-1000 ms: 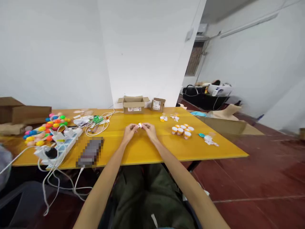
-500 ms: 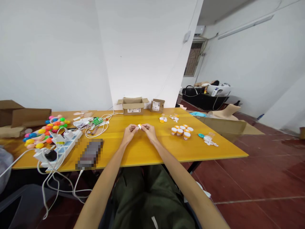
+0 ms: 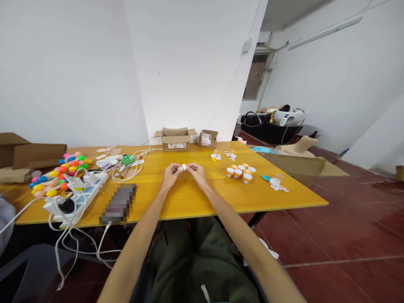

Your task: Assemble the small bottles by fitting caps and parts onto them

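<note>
Pinching a small white-and-yellow plastic-looking piece [image 3: 184, 167] between two bare hands, over a glossy yellow-brown wooden table [image 3: 189, 202].
The left hand [image 3: 171, 176] and right hand [image 3: 197, 174] grasp it from either side with curled fingers, the piece at the clock's centre. Its tilt has shifted slightly since a second ago, while both hands keep nearly the same place. Unmoved at three o'clock stand small round tubs with white and orange lids [image 3: 247, 179]; near twelve, an open brown cardboard box [image 3: 176, 146].
</note>
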Action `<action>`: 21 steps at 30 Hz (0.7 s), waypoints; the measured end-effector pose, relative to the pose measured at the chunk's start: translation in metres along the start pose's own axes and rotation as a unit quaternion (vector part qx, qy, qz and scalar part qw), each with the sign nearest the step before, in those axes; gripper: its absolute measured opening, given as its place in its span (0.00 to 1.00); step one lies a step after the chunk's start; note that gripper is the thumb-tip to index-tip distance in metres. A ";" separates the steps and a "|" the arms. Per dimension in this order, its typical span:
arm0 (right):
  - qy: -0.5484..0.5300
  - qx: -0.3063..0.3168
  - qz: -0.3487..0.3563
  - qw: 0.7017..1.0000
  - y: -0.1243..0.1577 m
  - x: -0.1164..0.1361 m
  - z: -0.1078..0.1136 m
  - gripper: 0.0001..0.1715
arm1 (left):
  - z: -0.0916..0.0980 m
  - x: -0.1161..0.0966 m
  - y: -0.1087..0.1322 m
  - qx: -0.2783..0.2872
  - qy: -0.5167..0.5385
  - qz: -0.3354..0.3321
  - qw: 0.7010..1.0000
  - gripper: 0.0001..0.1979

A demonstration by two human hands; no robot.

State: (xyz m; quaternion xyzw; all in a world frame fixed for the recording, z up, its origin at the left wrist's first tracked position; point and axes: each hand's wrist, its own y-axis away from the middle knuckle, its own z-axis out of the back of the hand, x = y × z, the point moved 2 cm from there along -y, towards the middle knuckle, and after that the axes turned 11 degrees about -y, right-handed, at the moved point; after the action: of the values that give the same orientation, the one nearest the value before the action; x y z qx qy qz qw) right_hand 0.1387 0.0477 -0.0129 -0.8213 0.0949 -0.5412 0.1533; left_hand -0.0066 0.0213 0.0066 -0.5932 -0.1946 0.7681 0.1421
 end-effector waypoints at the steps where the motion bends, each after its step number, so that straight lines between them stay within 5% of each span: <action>1: -0.002 -0.001 -0.001 1.000 0.000 0.000 0.000 0.16 | 0.000 -0.001 0.000 0.000 -0.001 0.002 1.000 0.09; 21: 0.001 -0.003 -0.036 0.999 0.002 0.003 0.000 0.18 | 0.003 0.001 -0.001 -0.016 -0.050 -0.028 0.998 0.08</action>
State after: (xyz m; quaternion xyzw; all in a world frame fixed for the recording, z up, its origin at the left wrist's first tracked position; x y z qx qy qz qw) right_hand 0.1402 0.0447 -0.0108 -0.8239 0.0668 -0.5473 0.1310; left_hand -0.0095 0.0222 0.0065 -0.5507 -0.2303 0.7894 0.1435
